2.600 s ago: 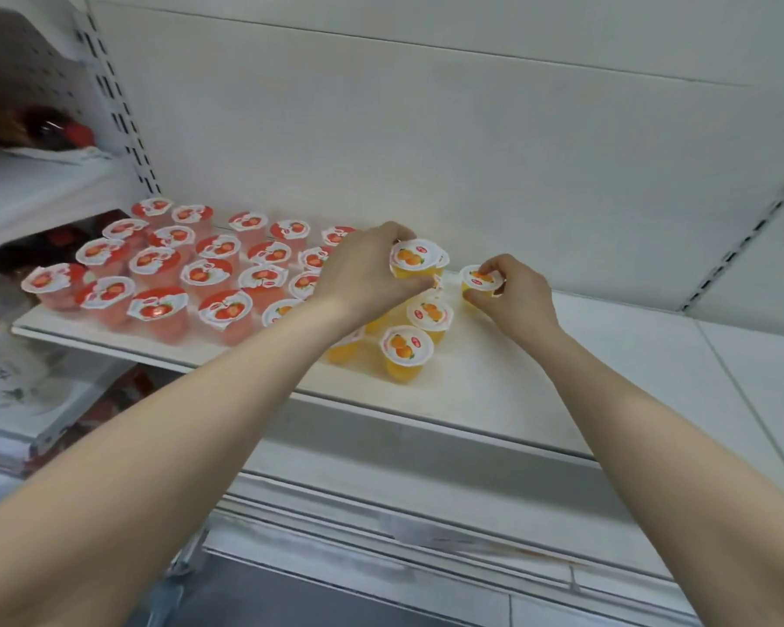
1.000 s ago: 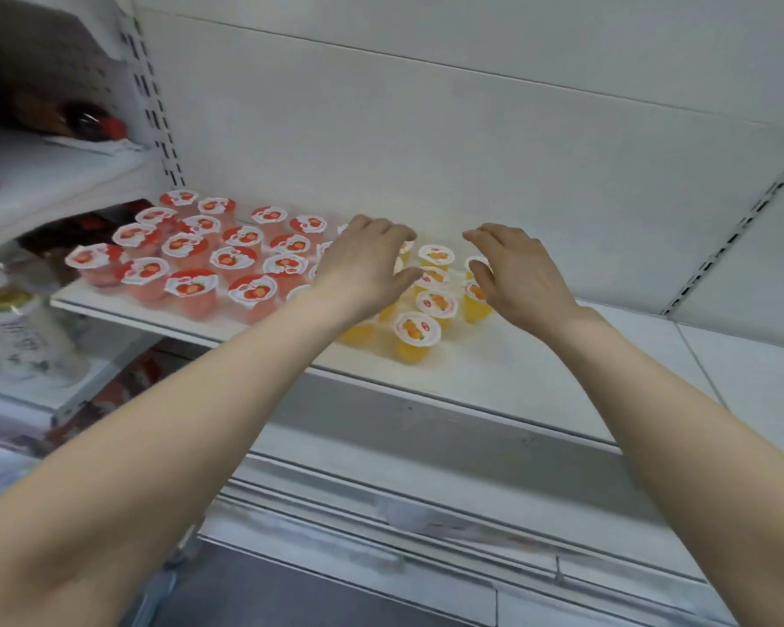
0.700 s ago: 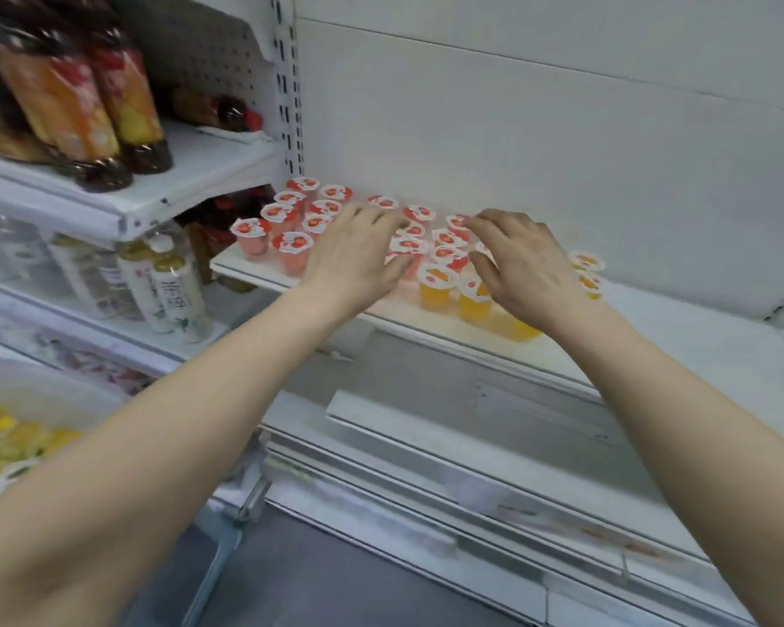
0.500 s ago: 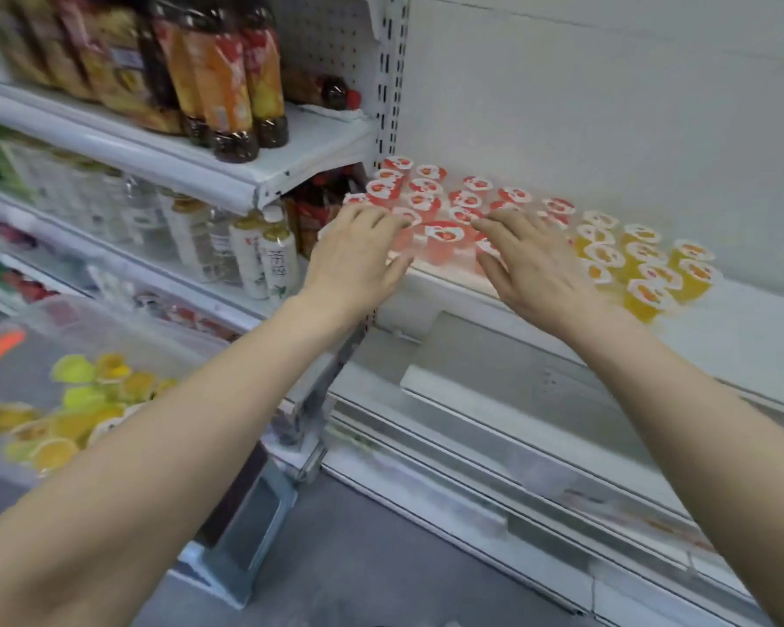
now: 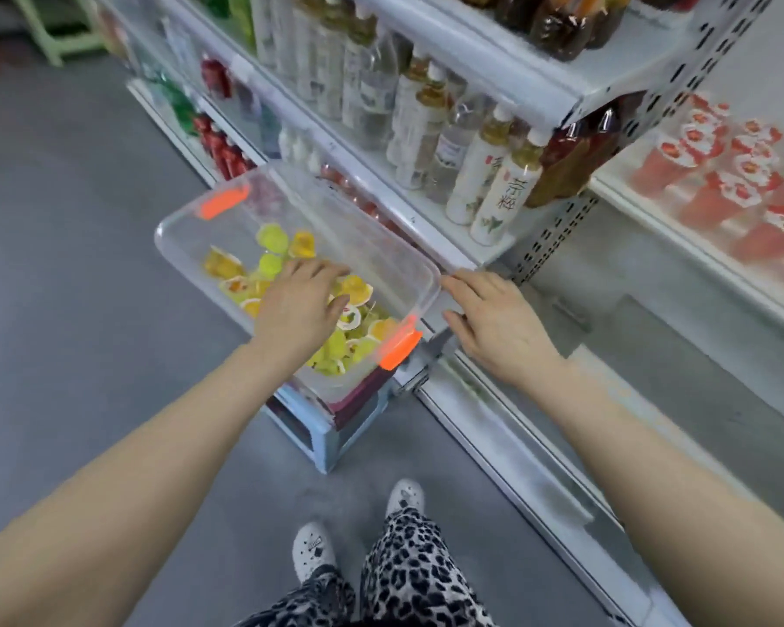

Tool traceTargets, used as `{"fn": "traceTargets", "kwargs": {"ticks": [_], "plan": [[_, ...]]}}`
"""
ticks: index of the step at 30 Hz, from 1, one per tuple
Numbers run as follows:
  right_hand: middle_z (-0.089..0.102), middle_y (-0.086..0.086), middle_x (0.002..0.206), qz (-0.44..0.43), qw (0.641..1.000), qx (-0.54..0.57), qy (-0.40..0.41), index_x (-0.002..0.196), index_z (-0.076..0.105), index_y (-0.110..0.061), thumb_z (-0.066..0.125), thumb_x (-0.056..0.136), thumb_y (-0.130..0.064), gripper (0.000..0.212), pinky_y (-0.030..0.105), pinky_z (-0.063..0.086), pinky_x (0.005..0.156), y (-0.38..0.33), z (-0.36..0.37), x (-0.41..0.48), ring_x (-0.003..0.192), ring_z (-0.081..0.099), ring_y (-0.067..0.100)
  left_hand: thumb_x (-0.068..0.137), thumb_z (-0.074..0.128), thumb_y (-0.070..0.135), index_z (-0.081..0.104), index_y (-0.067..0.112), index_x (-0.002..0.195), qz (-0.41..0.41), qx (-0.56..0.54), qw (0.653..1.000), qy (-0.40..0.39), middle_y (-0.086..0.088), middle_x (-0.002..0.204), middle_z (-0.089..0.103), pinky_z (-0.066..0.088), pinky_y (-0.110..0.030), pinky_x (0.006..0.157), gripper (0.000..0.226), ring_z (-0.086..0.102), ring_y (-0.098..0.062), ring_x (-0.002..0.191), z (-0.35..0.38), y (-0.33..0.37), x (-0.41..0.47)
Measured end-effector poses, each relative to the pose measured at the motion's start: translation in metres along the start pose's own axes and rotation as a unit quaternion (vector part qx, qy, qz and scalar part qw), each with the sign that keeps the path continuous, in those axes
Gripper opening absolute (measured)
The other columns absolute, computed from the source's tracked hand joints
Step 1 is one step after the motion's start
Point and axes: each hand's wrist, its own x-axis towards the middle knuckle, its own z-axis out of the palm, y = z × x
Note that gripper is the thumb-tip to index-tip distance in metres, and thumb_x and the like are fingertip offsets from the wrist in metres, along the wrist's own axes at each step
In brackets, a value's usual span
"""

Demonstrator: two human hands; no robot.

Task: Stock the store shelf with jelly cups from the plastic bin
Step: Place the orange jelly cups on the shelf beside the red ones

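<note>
Grey floor [image 5: 87, 219]: fills the frame from 6 to 10 o'clock. Drinks shelving [image 5: 539, 83]: 12 to 1 o'clock, rows of bottles [image 5: 503, 192]. Store shelf [image 5: 643, 224]: white, 2 to 3 o'clock, bearing red jelly cups [image 5: 716, 196] in rows. Plastic bin [image 5: 367, 233]: clear, just off centre at 9 o'clock, seated on a pale blue stool [image 5: 318, 441]; orange latches [image 5: 399, 350] at both ends. Left hand [image 5: 297, 305]: palm down inside the bin, fingers loosely spread, gripping nothing; contact with the cups cannot be told. Right hand [image 5: 494, 323]: flat, fingers extended, empty, just outside the bin's rim at its 3 o'clock. Yellow jelly cups [image 5: 272, 237]: loose in the bin, under the left hand and around it from 10 to 4 o'clock.
</note>
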Motion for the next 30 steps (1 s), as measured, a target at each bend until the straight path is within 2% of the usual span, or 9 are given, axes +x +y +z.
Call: {"fn": "traceTargets", "kwargs": {"ticks": [4, 7, 9, 13, 16, 19, 24, 27, 30], "plan": [[0.063, 0.009, 0.119, -0.037, 0.996, 0.056, -0.05, 0.126, 0.061, -0.009, 0.042, 0.093, -0.033, 0.045, 0.043, 0.048, 0.094, -0.02, 0.044, 0.038, 0.108, 0.06, 0.033, 0.088, 0.067, 0.024, 0.065, 0.014, 0.12, -0.085, 0.004, 0.996, -0.035, -0.008, 0.115, 0.065, 0.041, -0.042, 0.096, 0.034, 0.051, -0.034, 0.113, 0.01, -0.043, -0.021], [0.066, 0.012, 0.114, -0.057, 0.994, 0.08, -0.052, 0.123, 0.063, -0.007, 0.063, 0.085, -0.018, 0.039, 0.042, 0.051, 0.088, -0.026, 0.078, 0.071, 0.101, 0.063, 0.034, 0.087, 0.068, 0.023, 0.066, 0.014, 0.118, -0.114, 0.012, 0.993, -0.039, -0.008, 0.112, 0.066, 0.042, -0.04, 0.094, 0.032, 0.053, -0.034, 0.111, 0.015, -0.067, -0.021], [0.066, 0.015, 0.114, -0.061, 0.99, 0.089, -0.086, 0.125, 0.062, -0.005, 0.073, 0.079, -0.011, 0.048, 0.043, 0.052, 0.086, -0.026, 0.099, 0.096, 0.1, 0.063, 0.037, 0.086, 0.07, 0.023, 0.067, 0.013, 0.116, -0.125, 0.015, 0.992, -0.028, -0.008, 0.11, 0.067, 0.044, -0.04, 0.093, 0.032, 0.054, -0.034, 0.108, 0.018, -0.08, -0.011], [0.057, 0.019, 0.124, -0.06, 0.973, 0.095, -0.203, 0.14, 0.048, -0.008, 0.062, 0.085, -0.009, 0.057, 0.047, 0.047, 0.094, -0.025, 0.138, 0.142, 0.111, 0.055, 0.042, 0.085, 0.07, 0.024, 0.067, 0.013, 0.116, -0.143, 0.022, 0.989, -0.015, -0.007, 0.108, 0.067, 0.046, -0.04, 0.091, 0.033, 0.056, -0.035, 0.107, 0.029, -0.099, 0.014], [0.046, 0.013, 0.136, -0.08, 0.962, 0.024, -0.261, 0.15, 0.03, -0.016, 0.051, 0.088, -0.005, 0.066, 0.044, 0.045, 0.098, -0.029, 0.165, 0.169, 0.122, 0.047, 0.036, 0.084, 0.071, 0.025, 0.067, 0.015, 0.114, -0.148, 0.047, 0.987, -0.029, -0.007, 0.107, 0.068, 0.046, -0.042, 0.089, 0.032, 0.058, -0.036, 0.103, 0.04, -0.107, 0.026], [0.037, 0.011, 0.146, -0.126, 0.944, -0.07, -0.297, 0.149, 0.026, -0.015, 0.048, 0.088, 0.0, 0.066, 0.04, 0.039, 0.103, -0.035, 0.185, 0.188, 0.132, 0.039, 0.032, 0.087, 0.067, 0.029, 0.066, 0.02, 0.117, -0.153, 0.063, 0.985, -0.037, -0.004, 0.11, 0.066, 0.044, -0.043, 0.091, 0.032, 0.058, -0.032, 0.106, 0.047, -0.111, 0.03], [0.047, 0.011, 0.131, -0.171, 0.928, -0.156, -0.293, 0.142, 0.034, -0.013, 0.053, 0.089, -0.005, 0.057, 0.038, 0.045, 0.093, -0.037, 0.198, 0.192, 0.115, 0.051, 0.032, 0.086, 0.068, 0.03, 0.066, 0.021, 0.117, -0.156, 0.074, 0.985, -0.028, -0.002, 0.109, 0.067, 0.043, -0.042, 0.091, 0.032, 0.058, -0.031, 0.105, 0.051, -0.116, 0.029], [0.047, 0.013, 0.127, -0.132, 0.938, -0.13, -0.292, 0.138, 0.037, -0.011, 0.052, 0.088, -0.001, 0.054, 0.038, 0.047, 0.082, -0.037, 0.185, 0.188, 0.109, 0.055, 0.033, 0.086, 0.067, 0.032, 0.065, 0.022, 0.119, -0.161, 0.084, 0.982, -0.05, -0.002, 0.112, 0.067, 0.041, -0.041, 0.095, 0.035, 0.057, -0.03, 0.108, 0.047, -0.113, 0.03], [0.048, 0.014, 0.119, -0.041, 0.958, -0.029, -0.281, 0.125, 0.046, -0.008, 0.061, 0.086, -0.005, 0.042, 0.042, 0.049, 0.078, -0.03, 0.167, 0.176, 0.101, 0.059, 0.038, 0.089, 0.062, 0.041, 0.06, 0.025, 0.126, -0.163, 0.109, 0.974, -0.114, -0.001, 0.121, 0.063, 0.036, -0.042, 0.1, 0.04, 0.053, -0.03, 0.116, 0.044, -0.108, 0.034]]}}
